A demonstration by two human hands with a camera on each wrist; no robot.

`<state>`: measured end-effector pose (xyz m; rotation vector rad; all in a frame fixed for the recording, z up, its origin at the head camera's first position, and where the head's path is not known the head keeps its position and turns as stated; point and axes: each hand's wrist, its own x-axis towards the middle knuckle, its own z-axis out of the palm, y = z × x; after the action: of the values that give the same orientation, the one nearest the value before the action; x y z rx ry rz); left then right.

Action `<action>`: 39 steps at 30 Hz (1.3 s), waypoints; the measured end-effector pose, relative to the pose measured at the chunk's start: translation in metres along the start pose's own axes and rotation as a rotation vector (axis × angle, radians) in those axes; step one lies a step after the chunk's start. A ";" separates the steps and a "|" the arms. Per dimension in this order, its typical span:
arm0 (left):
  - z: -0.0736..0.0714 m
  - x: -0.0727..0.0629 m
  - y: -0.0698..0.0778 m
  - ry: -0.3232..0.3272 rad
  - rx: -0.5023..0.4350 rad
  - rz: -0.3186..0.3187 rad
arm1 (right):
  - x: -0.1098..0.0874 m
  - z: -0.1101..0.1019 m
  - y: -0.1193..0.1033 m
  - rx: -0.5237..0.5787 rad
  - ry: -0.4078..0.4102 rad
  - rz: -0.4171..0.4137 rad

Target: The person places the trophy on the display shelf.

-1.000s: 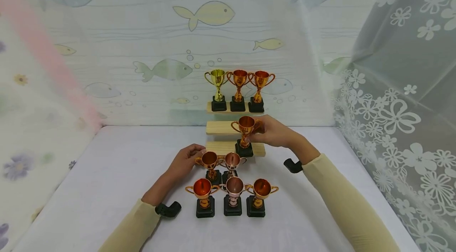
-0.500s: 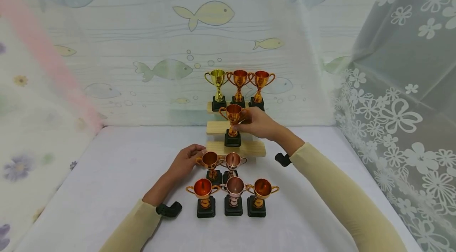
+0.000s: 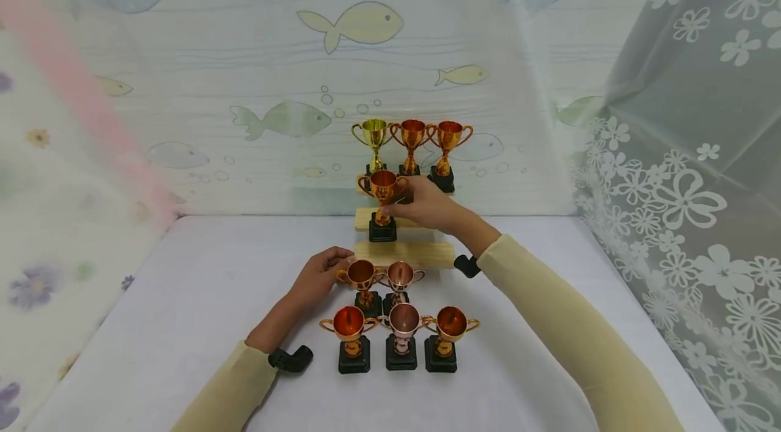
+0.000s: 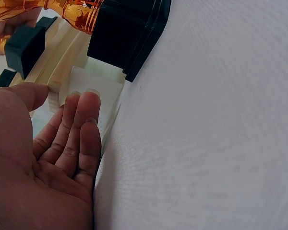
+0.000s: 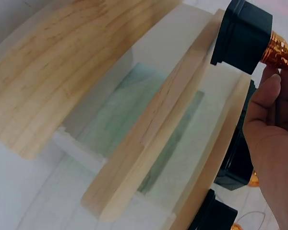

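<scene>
My right hand (image 3: 424, 205) grips a small orange-gold trophy (image 3: 383, 185) by its stem, upright, in front of the left part of a wooden display stand. In the right wrist view, its black base (image 5: 244, 36) is at the end of the middle board (image 5: 149, 139). My left hand (image 3: 318, 275) is at the stand's left end. Its thumb meets the end of the bottom board (image 3: 421, 254), with the fingers fairly straight against the white side support (image 4: 91, 84). On the top board stand a yellow-gold trophy (image 3: 375, 133) and two orange ones, partly hidden.
Several trophies stand on the white table (image 3: 213, 296) before the stand: an orange one (image 3: 361, 275) and a pinkish one (image 3: 400, 276) behind, then a front row with a pinkish one (image 3: 405, 320) in its middle. A fish-patterned curtain (image 3: 244, 45) hangs behind.
My right hand has carried the orange-gold trophy left and up across the stand, from the bottom board's right side to before the middle board's left end. The left hand stays put.
</scene>
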<state>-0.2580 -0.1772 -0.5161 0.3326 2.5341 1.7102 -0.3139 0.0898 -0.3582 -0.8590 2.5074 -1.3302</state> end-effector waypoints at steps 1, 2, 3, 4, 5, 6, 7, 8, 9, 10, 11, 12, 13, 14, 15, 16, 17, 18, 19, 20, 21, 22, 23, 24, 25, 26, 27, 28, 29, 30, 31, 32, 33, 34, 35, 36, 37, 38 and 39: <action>0.000 0.000 0.000 0.000 0.000 -0.005 | 0.002 0.001 -0.001 -0.007 0.003 -0.001; 0.000 -0.001 0.001 0.003 0.002 -0.006 | 0.003 0.002 -0.002 -0.013 0.004 -0.004; 0.000 -0.001 0.001 0.004 0.001 -0.006 | 0.005 0.003 -0.002 -0.013 0.005 -0.005; 0.000 -0.001 0.001 0.005 0.001 -0.005 | 0.007 0.004 -0.002 -0.013 0.005 -0.008; 0.000 -0.001 0.001 0.006 0.001 -0.003 | 0.009 0.004 -0.003 -0.010 0.006 -0.010; 0.000 -0.001 0.000 0.006 0.003 -0.001 | 0.010 0.005 -0.003 -0.006 0.009 -0.010; 0.000 0.000 0.000 0.008 0.005 0.002 | 0.012 0.005 -0.002 0.001 0.011 -0.010; 0.000 0.000 0.000 0.008 0.007 0.004 | 0.014 0.006 -0.003 0.007 0.013 -0.010; 0.000 0.000 0.000 0.008 0.008 0.005 | 0.015 0.007 -0.002 0.012 0.016 -0.008; 0.000 0.000 -0.001 0.007 0.010 0.005 | 0.017 0.007 -0.002 0.015 0.019 -0.005; 0.000 0.000 0.000 0.008 0.011 0.006 | 0.018 0.008 -0.002 0.018 0.022 -0.001; 0.000 -0.001 0.000 0.009 0.013 0.006 | 0.020 0.009 -0.002 0.023 0.024 0.003; 0.000 -0.001 0.000 0.011 0.013 0.006 | 0.021 0.010 -0.002 0.022 0.026 0.006; 0.000 -0.001 0.000 0.010 0.014 0.009 | 0.022 0.010 -0.002 0.025 0.027 0.008; 0.000 -0.001 0.000 0.009 0.014 0.008 | 0.023 0.011 -0.002 0.028 0.029 0.010; 0.000 -0.001 0.000 0.009 0.015 0.009 | 0.024 0.012 -0.002 0.032 0.032 0.009; 0.000 -0.001 0.000 0.009 0.015 0.008 | 0.024 0.012 -0.002 0.038 0.033 0.008; 0.000 0.000 -0.001 0.009 0.016 0.009 | 0.024 0.013 -0.003 0.044 0.035 0.006; 0.000 0.000 -0.001 0.008 0.015 0.010 | 0.024 0.014 -0.002 0.041 0.039 0.003; 0.001 0.000 -0.001 0.007 0.015 0.010 | 0.024 0.015 -0.003 0.035 0.044 -0.002; 0.001 0.000 -0.001 0.007 0.013 0.008 | 0.024 0.015 -0.003 0.025 0.050 -0.005; 0.001 0.000 0.000 0.007 0.014 0.008 | 0.024 0.016 -0.003 0.013 0.054 -0.011; 0.001 0.000 0.000 0.008 0.015 0.007 | 0.024 0.016 -0.003 -0.001 0.059 -0.014; 0.001 0.000 0.000 0.008 0.016 0.008 | 0.024 0.017 -0.003 -0.016 0.064 -0.019; 0.001 0.000 0.000 0.007 0.017 0.008 | 0.025 0.017 -0.003 -0.032 0.070 -0.025; 0.001 0.000 0.000 0.007 0.020 0.008 | 0.025 0.017 -0.003 -0.046 0.076 -0.029; 0.001 0.000 0.001 0.008 0.023 0.010 | 0.025 0.017 -0.004 -0.054 0.080 -0.030; 0.001 0.000 0.001 0.008 0.025 0.012 | 0.025 0.017 -0.005 -0.060 0.083 -0.031; 0.000 -0.001 0.002 0.009 0.028 0.014 | 0.025 0.017 -0.006 -0.069 0.087 -0.031; 0.000 -0.001 0.002 0.009 0.030 0.016 | 0.026 0.017 -0.006 -0.079 0.091 -0.035; 0.000 -0.001 0.002 0.009 0.032 0.018 | 0.027 0.017 -0.007 -0.089 0.096 -0.036; 0.000 -0.001 0.003 0.009 0.032 0.019 | 0.027 0.017 -0.007 -0.097 0.100 -0.035; 0.000 -0.001 0.003 0.010 0.033 0.019 | 0.027 0.018 -0.007 -0.099 0.104 -0.033; 0.000 -0.001 0.003 0.010 0.032 0.018 | 0.027 0.018 -0.006 -0.103 0.109 -0.032; 0.000 -0.001 0.003 0.010 0.033 0.017 | 0.027 0.019 -0.006 -0.106 0.115 -0.028; 0.000 -0.001 0.003 0.010 0.034 0.017 | 0.027 0.020 -0.005 -0.105 0.122 -0.023; 0.001 -0.001 0.002 0.010 0.035 0.016 | 0.027 0.021 -0.005 -0.102 0.127 -0.015; 0.001 -0.001 0.002 0.011 0.034 0.015 | 0.026 0.021 -0.005 -0.102 0.132 -0.008; 0.001 -0.001 0.001 0.011 0.035 0.014 | 0.025 0.022 -0.006 -0.102 0.136 0.000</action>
<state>-0.2572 -0.1762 -0.5154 0.3448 2.5787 1.6784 -0.3233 0.0572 -0.3636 -0.8137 2.7003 -1.3124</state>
